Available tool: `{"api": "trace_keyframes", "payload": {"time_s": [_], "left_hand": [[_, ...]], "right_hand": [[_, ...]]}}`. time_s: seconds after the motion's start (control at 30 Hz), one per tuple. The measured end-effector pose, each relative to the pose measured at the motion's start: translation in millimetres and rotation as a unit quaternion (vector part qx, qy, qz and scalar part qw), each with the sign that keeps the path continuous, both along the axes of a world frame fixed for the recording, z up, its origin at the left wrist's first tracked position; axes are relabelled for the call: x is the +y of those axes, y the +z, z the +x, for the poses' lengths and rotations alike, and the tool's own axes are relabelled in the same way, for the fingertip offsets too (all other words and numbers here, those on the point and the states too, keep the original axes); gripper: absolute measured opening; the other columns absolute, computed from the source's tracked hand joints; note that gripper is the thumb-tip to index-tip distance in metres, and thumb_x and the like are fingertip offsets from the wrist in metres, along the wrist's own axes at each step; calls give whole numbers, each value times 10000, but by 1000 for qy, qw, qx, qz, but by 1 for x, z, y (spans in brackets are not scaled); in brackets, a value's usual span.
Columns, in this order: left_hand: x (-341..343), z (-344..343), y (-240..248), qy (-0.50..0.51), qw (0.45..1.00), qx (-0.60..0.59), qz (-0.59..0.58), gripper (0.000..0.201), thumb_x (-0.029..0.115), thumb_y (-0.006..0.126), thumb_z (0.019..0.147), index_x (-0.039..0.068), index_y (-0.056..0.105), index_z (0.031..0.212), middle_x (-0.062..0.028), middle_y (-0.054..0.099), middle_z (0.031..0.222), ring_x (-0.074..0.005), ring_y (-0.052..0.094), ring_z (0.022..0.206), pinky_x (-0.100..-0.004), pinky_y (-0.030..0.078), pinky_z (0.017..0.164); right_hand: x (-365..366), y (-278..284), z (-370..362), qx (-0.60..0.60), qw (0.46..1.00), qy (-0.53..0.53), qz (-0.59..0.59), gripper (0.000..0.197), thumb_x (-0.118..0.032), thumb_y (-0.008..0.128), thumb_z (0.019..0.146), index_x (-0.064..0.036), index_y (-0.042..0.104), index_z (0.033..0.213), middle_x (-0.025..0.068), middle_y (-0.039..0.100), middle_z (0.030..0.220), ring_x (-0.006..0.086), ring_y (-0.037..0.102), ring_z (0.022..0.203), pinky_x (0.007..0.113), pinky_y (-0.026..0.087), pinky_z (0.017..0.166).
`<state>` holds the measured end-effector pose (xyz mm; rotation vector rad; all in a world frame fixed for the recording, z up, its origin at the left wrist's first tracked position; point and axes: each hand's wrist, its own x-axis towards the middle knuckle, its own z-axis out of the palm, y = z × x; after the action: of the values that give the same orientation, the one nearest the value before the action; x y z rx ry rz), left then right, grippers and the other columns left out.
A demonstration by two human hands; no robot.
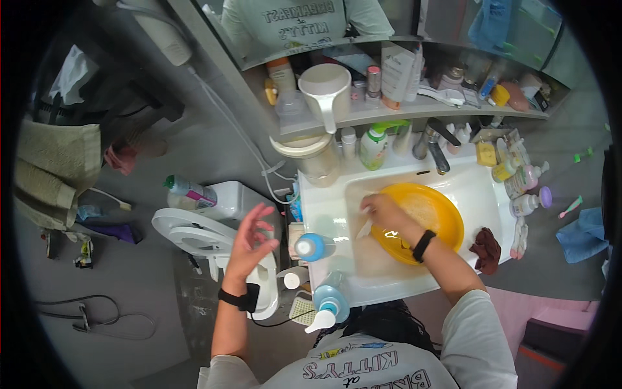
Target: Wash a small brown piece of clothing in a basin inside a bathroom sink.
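Observation:
My left hand (251, 241) is raised in the air left of the sink, above the toilet, its fingers spread and holding nothing. My right hand (389, 212) reaches across a yellow basin (450, 194) to its left rim, fingers bent and closed. A small pale strip (364, 229) shows just below those fingers; whether they grip it I cannot make out. The basin, with cloudy, foamy water (421, 211) in it, sits in the white sink (483, 185). A dark red-brown cloth (486, 251) lies on the sink's right edge.
A blue-capped bottle (310, 247) and a blue pump bottle (332, 305) stand at the sink's left edge. Behind the basin are a faucet (435, 146) and green pump bottle (374, 148). Several bottles line the right side. A white mug (325, 91) stands on the shelf; the toilet (194, 230) is left.

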<state>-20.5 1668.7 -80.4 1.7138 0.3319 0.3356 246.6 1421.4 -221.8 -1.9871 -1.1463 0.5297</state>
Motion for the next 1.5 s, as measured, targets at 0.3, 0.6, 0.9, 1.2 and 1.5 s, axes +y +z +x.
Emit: {"api": "trace_keyframes", "payload": {"time_s": [0.3,0.6,0.9,1.2,1.5], "left_hand": [[11,63,3,73,982,93,-151,581,195,688,914,35,419,1403,-95,607,1258,-107,620,905,-229,480,731],[24,132,18,69,952,128,-269,526,293,667,936,18,460,1333,-115,634,1145,-176,657,925,-284,560,748],[42,141,11,63,909,52,-410,284,226,668,917,49,562,1113,-77,609,1026,-270,646,977,-469,576,843],[43,170,27,119,935,108,-316,273,248,557,948,60,538,1145,-76,562,1062,-206,608,847,-429,594,756],[44,181,29,82,964,195,-161,443,354,433,1003,47,405,1320,-89,564,1174,-183,637,835,-287,578,593]], "right_hand": [[-126,-121,78,-54,924,-195,-325,380,-233,622,833,-27,663,1150,240,648,1165,352,611,1136,427,462,996],[-87,-112,71,-85,910,-117,-389,209,-188,650,812,-50,743,940,183,717,935,336,690,907,440,537,823],[-97,-96,69,-6,925,27,-379,391,-227,769,704,3,705,1013,205,702,1019,357,679,952,413,528,842],[-106,-46,82,40,948,-139,-283,370,-315,614,898,40,667,986,216,679,937,306,686,855,406,535,761],[-97,-12,60,494,792,-349,77,328,-89,641,882,43,497,1145,130,615,896,205,649,727,324,523,546]]}}
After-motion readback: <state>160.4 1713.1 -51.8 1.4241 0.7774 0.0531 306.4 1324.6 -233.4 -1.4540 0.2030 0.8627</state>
